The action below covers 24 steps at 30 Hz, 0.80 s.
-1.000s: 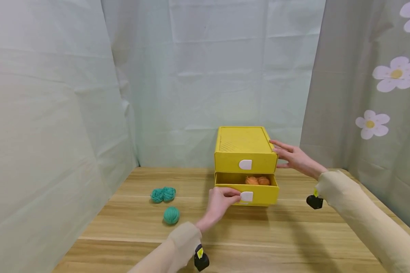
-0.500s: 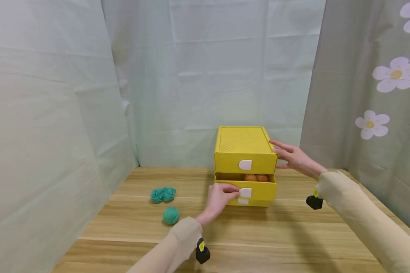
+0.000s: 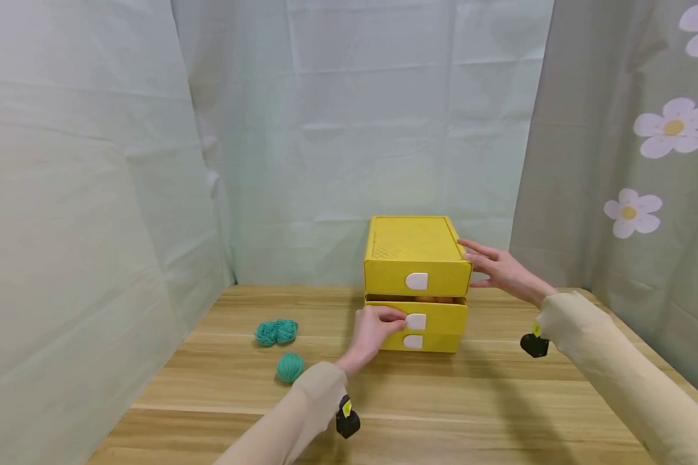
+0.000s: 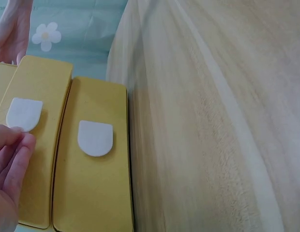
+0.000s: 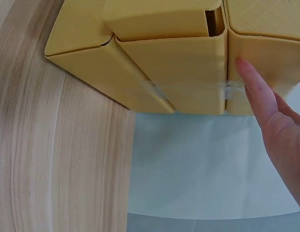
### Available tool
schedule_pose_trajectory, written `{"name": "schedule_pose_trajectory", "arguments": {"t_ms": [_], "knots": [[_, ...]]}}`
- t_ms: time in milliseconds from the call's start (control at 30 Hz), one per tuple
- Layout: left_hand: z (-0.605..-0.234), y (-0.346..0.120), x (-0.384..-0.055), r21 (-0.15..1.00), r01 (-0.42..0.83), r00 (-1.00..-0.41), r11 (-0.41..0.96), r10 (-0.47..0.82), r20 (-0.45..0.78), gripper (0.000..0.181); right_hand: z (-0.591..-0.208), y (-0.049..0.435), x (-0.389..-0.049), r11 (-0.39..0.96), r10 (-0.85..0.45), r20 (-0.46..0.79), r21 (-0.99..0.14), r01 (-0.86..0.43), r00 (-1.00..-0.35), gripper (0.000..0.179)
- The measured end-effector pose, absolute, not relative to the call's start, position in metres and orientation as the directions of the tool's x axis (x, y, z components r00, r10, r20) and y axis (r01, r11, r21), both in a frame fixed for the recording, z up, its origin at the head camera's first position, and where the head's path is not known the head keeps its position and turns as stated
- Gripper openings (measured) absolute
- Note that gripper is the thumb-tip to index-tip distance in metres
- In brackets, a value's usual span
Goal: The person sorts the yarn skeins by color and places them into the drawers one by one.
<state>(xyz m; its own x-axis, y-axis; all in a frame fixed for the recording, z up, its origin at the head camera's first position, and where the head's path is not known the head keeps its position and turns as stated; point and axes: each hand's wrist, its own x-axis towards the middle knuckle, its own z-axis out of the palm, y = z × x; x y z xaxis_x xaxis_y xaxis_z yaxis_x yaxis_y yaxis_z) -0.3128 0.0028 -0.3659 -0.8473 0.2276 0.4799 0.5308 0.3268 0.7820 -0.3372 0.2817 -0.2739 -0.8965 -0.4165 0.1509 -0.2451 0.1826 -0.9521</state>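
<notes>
A yellow three-drawer box [image 3: 415, 239] stands on the table. Its middle drawer [image 3: 444, 318] juts out slightly, and a strip of the orange yarn balls [image 3: 433, 299] shows through the narrow gap above its front. With thumb and fingers my left hand [image 3: 371, 332] pinches the edge of that drawer's white handle [image 4: 24, 114]. My right hand [image 3: 508, 274] rests against the box's right side near the top, fingers spread; in the right wrist view a fingertip [image 5: 244, 65] touches the yellow wall. The top and bottom drawers are pushed in.
Left of the box lie a teal yarn ball [image 3: 291, 367] and a pair of teal yarn bundles [image 3: 276, 332] on the wooden table [image 3: 256, 413]. Pale curtains [image 3: 326, 129] hang behind and at both sides.
My left hand has pushed the middle drawer inward, away from me, so the orange yarn is mostly covered and the bottom drawer's handle shows. The right hand has stayed in place.
</notes>
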Motion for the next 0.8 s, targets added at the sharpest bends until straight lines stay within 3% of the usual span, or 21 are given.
{"name": "schedule_pose_trajectory", "arguments": {"t_ms": [800], "knots": [[-0.363,0.005,-0.331,0.792,0.526,-0.849,0.31,0.247,0.468,0.003,-0.272,0.281,-0.335,0.171,-0.417,0.144,-0.957,-0.233,-0.897,0.06]]}}
